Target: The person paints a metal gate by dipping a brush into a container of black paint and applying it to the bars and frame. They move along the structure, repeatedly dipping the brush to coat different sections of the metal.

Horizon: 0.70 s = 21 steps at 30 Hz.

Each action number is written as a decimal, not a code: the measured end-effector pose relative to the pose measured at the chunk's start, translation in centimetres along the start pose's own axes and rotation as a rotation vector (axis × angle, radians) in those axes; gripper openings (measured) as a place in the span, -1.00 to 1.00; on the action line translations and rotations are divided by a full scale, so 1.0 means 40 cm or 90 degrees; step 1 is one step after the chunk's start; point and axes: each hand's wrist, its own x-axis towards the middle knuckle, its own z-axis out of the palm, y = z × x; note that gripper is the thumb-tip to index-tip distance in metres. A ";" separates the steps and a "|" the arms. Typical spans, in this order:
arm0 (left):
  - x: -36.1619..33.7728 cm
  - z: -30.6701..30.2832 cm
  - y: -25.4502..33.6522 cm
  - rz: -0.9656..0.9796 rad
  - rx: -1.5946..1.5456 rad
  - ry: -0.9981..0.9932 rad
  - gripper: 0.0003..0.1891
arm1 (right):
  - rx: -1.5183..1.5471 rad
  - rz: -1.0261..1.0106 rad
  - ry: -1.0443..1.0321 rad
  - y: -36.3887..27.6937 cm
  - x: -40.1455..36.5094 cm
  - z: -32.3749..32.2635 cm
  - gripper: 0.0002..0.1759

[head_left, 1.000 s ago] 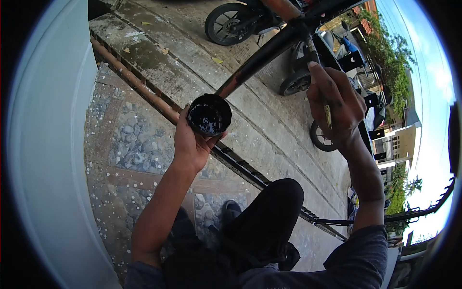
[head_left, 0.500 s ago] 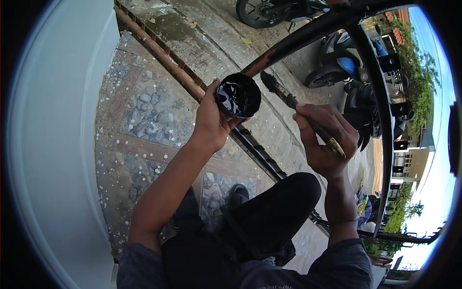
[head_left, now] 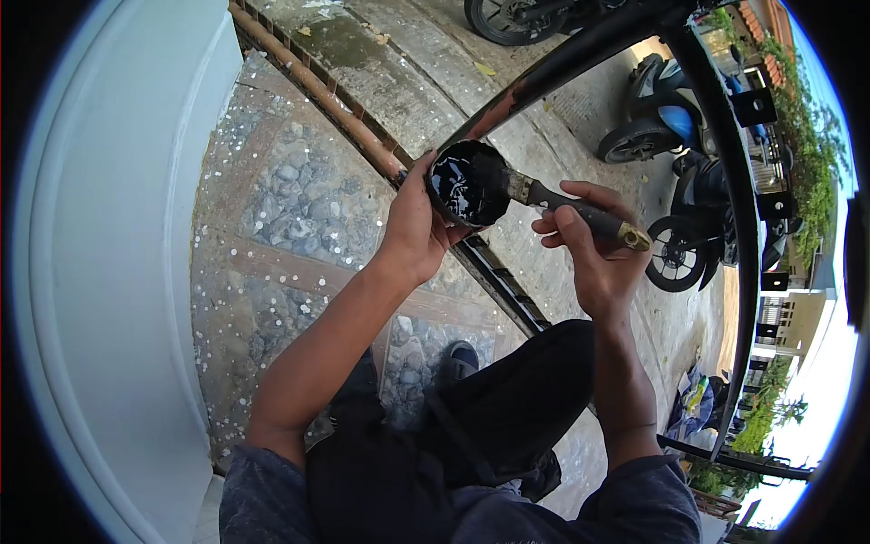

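Observation:
My left hand [head_left: 412, 231] is wrapped round a small round pot of glossy black paint [head_left: 459, 192], its mouth facing me. Between the thumb and fingers of my right hand [head_left: 600, 267] is a paintbrush [head_left: 580, 210] with a dark, paint-stained handle. Its bristles reach over the right rim into the pot and blend with the black inside. Just beyond the pot runs a black metal frame [head_left: 580, 62], with a reddish-brown patch [head_left: 497, 113] on the bar close to the rim.
The frame's upright [head_left: 725, 150], with small drilled tabs, stands on the right. A brown pipe [head_left: 317, 100] crosses the stone paving [head_left: 290, 218]. A pale wall [head_left: 109, 272] is at left. Parked motorcycles [head_left: 639, 140] and a bundle [head_left: 689, 403] lie beyond the frame.
My right hand has moved the paintbrush left and turned it, bringing the bristles from beside the pot into it. The pot has shifted slightly to the right in view.

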 end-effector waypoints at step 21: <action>0.187 -0.063 -0.001 0.021 -0.006 -0.020 -0.45 | -0.271 -0.288 -0.053 0.152 0.045 0.000 -0.71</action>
